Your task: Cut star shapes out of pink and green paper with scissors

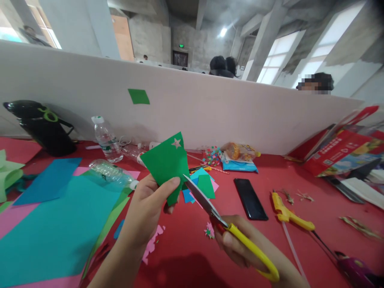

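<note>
Scissors slant up-left, tips at green paper.

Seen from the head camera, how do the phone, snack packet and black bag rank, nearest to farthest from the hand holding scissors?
1. Phone, just beyond the right hand with the scissors.
2. Snack packet, farther back, centre.
3. Black bag, far left.

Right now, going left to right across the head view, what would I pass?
Black bag, upright water bottle, green paper held up, black phone, yellow glue gun.
</note>
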The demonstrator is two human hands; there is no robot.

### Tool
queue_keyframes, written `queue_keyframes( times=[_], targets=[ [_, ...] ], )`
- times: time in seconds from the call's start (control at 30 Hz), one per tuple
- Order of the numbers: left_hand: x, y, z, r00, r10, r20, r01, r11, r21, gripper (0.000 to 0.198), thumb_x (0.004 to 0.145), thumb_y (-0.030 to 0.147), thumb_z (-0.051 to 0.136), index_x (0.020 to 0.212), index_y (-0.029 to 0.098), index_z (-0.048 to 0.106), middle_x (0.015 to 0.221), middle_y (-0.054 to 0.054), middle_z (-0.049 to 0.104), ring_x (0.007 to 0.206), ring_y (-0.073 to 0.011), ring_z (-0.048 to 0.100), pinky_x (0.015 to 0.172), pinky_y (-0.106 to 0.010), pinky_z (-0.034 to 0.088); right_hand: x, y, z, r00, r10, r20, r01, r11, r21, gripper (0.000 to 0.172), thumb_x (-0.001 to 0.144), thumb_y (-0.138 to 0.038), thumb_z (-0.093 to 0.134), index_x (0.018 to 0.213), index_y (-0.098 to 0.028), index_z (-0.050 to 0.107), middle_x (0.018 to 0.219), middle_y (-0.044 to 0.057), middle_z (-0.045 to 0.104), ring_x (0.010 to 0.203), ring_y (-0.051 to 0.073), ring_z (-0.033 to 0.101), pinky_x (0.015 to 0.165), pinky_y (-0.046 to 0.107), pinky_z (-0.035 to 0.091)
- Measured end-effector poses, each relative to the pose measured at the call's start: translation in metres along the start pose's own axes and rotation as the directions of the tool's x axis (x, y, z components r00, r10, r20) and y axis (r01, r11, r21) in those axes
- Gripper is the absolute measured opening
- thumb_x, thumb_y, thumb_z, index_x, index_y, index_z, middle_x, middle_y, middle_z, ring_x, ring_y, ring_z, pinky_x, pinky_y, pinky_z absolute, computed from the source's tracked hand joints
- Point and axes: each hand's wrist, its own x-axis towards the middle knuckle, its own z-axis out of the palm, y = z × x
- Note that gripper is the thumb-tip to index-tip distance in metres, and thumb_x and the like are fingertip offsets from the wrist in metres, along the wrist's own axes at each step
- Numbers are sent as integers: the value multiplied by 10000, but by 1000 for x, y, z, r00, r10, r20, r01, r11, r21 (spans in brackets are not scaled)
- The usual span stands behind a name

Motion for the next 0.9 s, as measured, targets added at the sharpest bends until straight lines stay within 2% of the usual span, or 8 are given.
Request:
queue_keyframes(
  times=[0.13,0.3,0.47,0.7,0.9],
  targets=[
    [-4,-9,7,997,31,-65,-32,999,-11,340,815,328,704,540,191,558,467,49,525,415,-77,460,378,-178,382,4,6,3,999,-50,-8,51,996,77,587,825,-769,540,717,-198,459,434,-102,385,353,41,263,368,186,178],
    [-7,-15,9,994,15,-108,-10,999,39,404,827,350,704,502,193,523,451,52,489,421,-74,435,411,-204,357,4,7,8,998,-35,-43,37,997,65,614,799,-812,511,695,-210,448,419,-103,379,346,48,255,367,191,213],
    [-7,-11,12,996,30,-83,-24,997,70,429,851,327,647,478,207,472,436,51,437,420,-85,399,419,-237,321,5,5,12,999,-31,-37,32,999,18,590,853,-778,456,663,-220,432,420,-86,375,359,64,289,359,190,243],
    [-3,-3,2,999,10,-32,-4,984,178,433,803,369,683,445,210,499,420,43,434,415,-90,388,412,-250,270,0,2,-3,1000,11,-12,-12,1000,-21,606,807,-803,513,722,-209,429,474,-104,365,372,41,277,362,180,190],
    [-3,5,4,997,11,-78,4,981,195,431,727,370,714,393,219,487,373,47,399,374,-81,338,389,-249,226,0,-2,-6,998,55,3,-54,995,-85,647,766,-858,479,707,-217,415,469,-110,352,365,37,261,354,191,195]
  ],
)
